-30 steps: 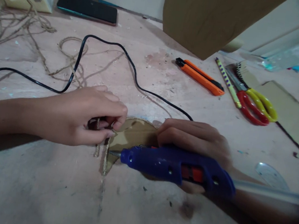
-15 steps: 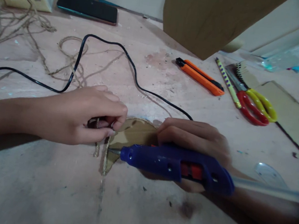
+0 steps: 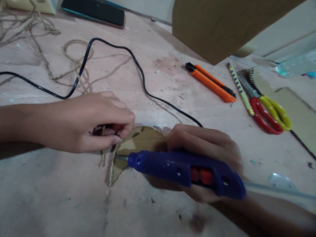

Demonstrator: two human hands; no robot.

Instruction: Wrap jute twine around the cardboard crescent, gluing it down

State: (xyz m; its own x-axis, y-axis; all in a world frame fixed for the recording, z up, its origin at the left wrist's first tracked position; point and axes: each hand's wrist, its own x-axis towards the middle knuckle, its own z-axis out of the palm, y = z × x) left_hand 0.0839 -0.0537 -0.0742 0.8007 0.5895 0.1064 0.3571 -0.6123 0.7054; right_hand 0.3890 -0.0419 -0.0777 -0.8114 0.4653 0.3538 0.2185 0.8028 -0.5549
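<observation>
My right hand is wrapped round a blue hot glue gun, with a clear glue stick poking out of its back. The gun's metal nozzle points left, at the edge of a cut cardboard piece lying on the table. Twine runs along that edge. Thumb and forefinger of my left hand pinch together at the cardboard's left edge, on the twine. A loose twine end hangs below the left fingers. The glue gun hides part of the cardboard.
A black cord snakes across the table behind my hands. Tangled twine and a phone lie at the back left. Toward the right are an orange cutter knife, a spotted pencil, scissors and cardboard.
The glue gun's rear has risen slightly and its nozzle has shifted a touch up and right. My left hand keeps its pinch in the same spot.
</observation>
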